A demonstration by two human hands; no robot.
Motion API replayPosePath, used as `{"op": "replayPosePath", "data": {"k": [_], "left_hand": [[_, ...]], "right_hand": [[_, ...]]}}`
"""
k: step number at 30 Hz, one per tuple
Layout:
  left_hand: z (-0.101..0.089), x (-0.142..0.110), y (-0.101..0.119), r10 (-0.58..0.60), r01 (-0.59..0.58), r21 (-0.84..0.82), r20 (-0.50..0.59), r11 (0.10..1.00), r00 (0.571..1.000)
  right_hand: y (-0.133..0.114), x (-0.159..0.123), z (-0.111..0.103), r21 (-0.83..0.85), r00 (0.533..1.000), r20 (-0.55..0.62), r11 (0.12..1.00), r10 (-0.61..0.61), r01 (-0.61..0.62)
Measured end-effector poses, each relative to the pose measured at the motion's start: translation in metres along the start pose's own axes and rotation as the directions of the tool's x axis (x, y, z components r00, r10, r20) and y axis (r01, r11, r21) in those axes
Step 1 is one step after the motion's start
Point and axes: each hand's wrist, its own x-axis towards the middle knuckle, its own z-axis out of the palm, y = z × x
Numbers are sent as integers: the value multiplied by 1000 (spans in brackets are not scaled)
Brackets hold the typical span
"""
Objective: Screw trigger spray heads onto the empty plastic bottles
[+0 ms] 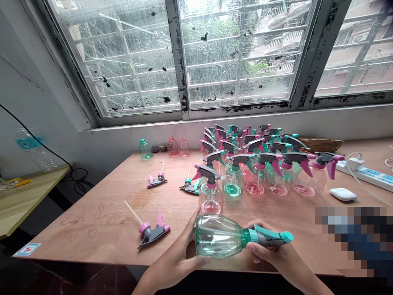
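Note:
I hold a clear green spray bottle [219, 237] on its side over the front edge of the wooden table [101, 217]. My left hand [181, 254] cups the bottle's round base. My right hand [270, 252] is closed round the neck and the teal and grey trigger head [270, 236], thumb under the collar. Just behind the bottle stands a pink spray bottle [211, 196] with a grey and pink head. A loose pink and grey trigger head with its dip tube [152, 231] lies on the table to the left.
Several assembled pink and green spray bottles [260, 164] stand in rows at the back right. Two more loose trigger heads [158, 180] [190, 186] lie mid-table. Headless bottles [178, 147] sit by the wall under the window. A power strip [365, 174] and white earbud case [343, 194] are at right.

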Motion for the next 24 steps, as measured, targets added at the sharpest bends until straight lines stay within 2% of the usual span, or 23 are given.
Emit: {"op": "replayPosePath", "data": {"k": [4,7,15,24], "left_hand": [[0,-1,0,31,-31,0,3,1000,1000],[0,-1,2,13,-13,-15,14,1000,1000],[-2,0,1,17,-17,-6,39,1000,999],[0,-2,-4,43,-43,26,4,999,999]], "right_hand": [[-1,0,-1,13,1000,11,1000,-8,8],[-1,0,-2,-8,1000,25,1000,-6,6],[0,0,2,-76,999,-41,997,18,-21],[1,-1,-2,12,1000,20,1000,9,-9]]}}
